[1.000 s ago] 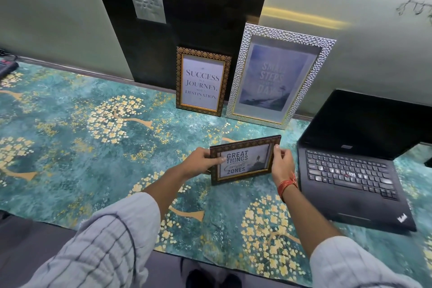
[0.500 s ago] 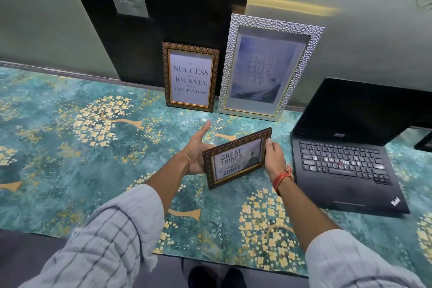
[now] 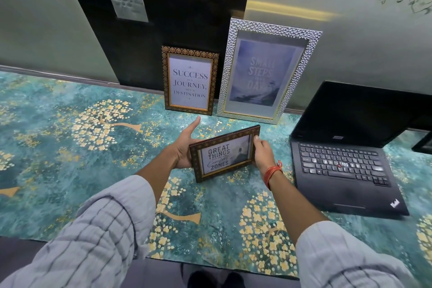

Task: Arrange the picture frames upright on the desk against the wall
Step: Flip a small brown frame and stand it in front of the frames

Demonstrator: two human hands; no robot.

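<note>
I hold a small dark-brown frame (image 3: 224,153) reading "Great things... zones" above the desk, tilted with its right end higher. My left hand (image 3: 184,145) grips its left edge from behind, index finger pointing out. My right hand (image 3: 263,153) pinches its right edge. Two frames stand upright against the wall behind it: a brown patterned frame (image 3: 189,80) reading "Success is a journey" and, to its right, a taller silver textured frame (image 3: 266,71).
An open black laptop (image 3: 343,166) sits on the desk at the right, close to my right hand. A teal cloth with gold tree patterns (image 3: 70,138) covers the desk. A dark wall panel (image 3: 163,7) rises behind the brown frame.
The small frame has tilted, right end up, and moved slightly toward the wall. My left hand shifted behind its left edge, with the index finger now stretched out.
</note>
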